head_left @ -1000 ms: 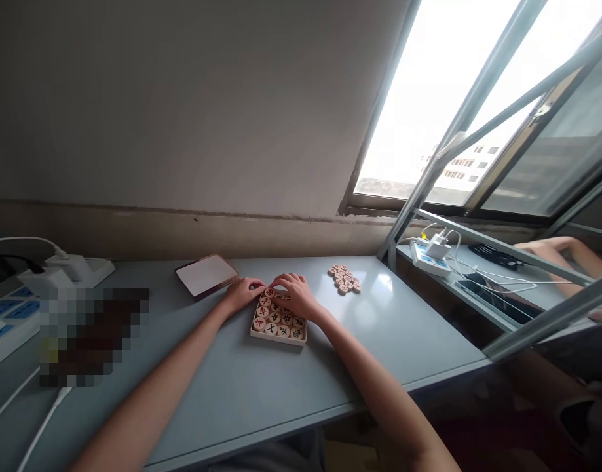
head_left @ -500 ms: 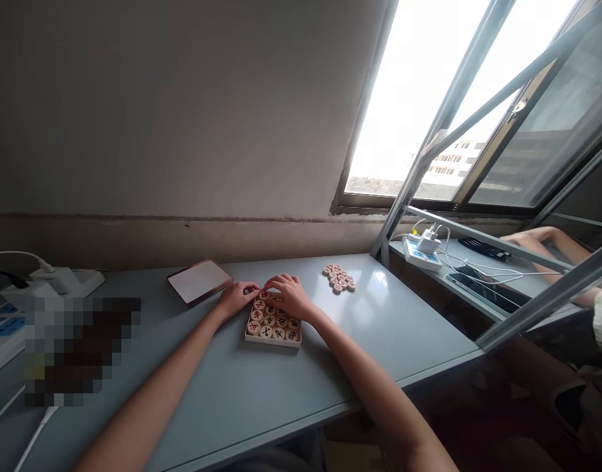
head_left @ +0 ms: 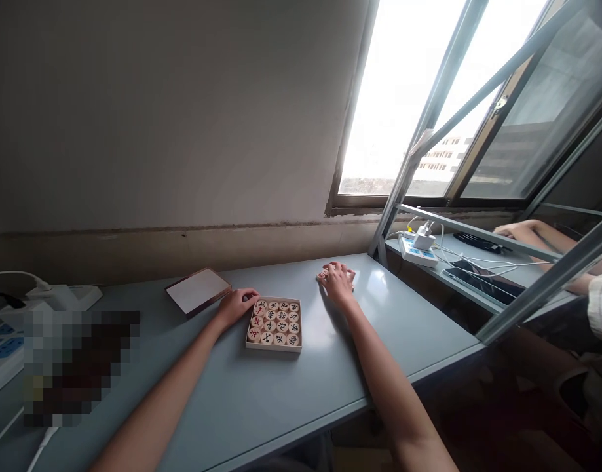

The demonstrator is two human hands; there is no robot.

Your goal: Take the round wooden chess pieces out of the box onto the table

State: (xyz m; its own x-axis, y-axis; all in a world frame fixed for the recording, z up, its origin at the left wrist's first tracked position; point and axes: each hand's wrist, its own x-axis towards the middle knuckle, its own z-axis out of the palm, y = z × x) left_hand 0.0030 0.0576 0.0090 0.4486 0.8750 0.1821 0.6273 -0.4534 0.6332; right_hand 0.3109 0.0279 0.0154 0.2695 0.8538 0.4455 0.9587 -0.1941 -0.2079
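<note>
Box (head_left: pixel 274 348), in the head view, sits between the desk's (head_left: pixel 222 406) front and back edges, 4 rows of pieces (head_left: pixel 282 326) in; loose pieces (head_left: pixel 321 276) lie outside, near the back right corner, under the right hand's (head_left: pixel 338 283) spread fingers. Left hand (head_left: pixel 233 307), fingers curled, is at the box; neither grip can be told.

Bare hands (head_left: pixel 338 283) join slender, tapering forearms (head_left: pixel 376 364), uncovered as far as they show

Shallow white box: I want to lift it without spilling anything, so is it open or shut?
Open: nothing covers the shallow white box, and round wooden pieces with painted characters show inside.
</note>
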